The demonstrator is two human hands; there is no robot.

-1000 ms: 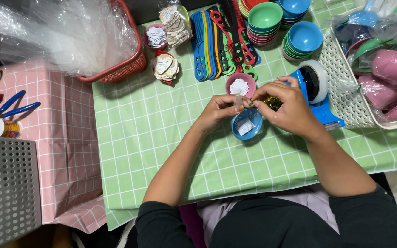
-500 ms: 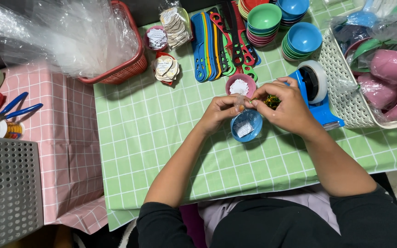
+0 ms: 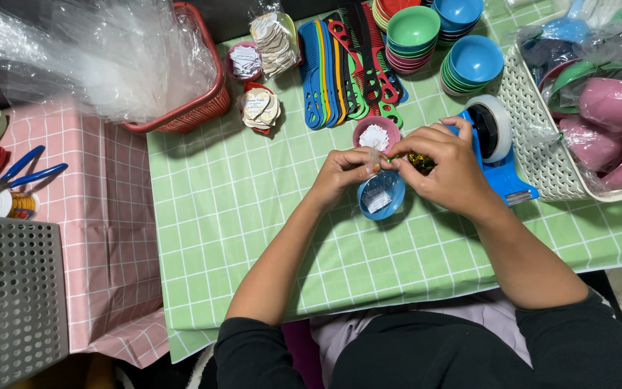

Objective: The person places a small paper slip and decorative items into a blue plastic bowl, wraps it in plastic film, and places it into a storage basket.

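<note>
Green checked cloth [image 3: 253, 216] covers the tabletop, with a pink checked cloth [image 3: 102, 238] on a lower surface to the left. Both hands meet above a small blue bowl [image 3: 381, 194] near the middle of the green cloth: the left hand [image 3: 343, 173] and right hand [image 3: 444, 167] have their fingers pinched together on a small clear scrap between them, too tiny to name. Just beyond sits a pink bowl [image 3: 376, 134] of white bits, and a blue tape dispenser [image 3: 494, 144] stands right of the hands. Farther off lie coloured combs [image 3: 340, 65], stacked bowls [image 3: 469, 65] and a red basket [image 3: 196, 101] heaped with clear plastic. A white basket [image 3: 541, 144] of wrapped pink bowls runs off the right edge; something glittery under the right hand is mostly hidden.
</note>
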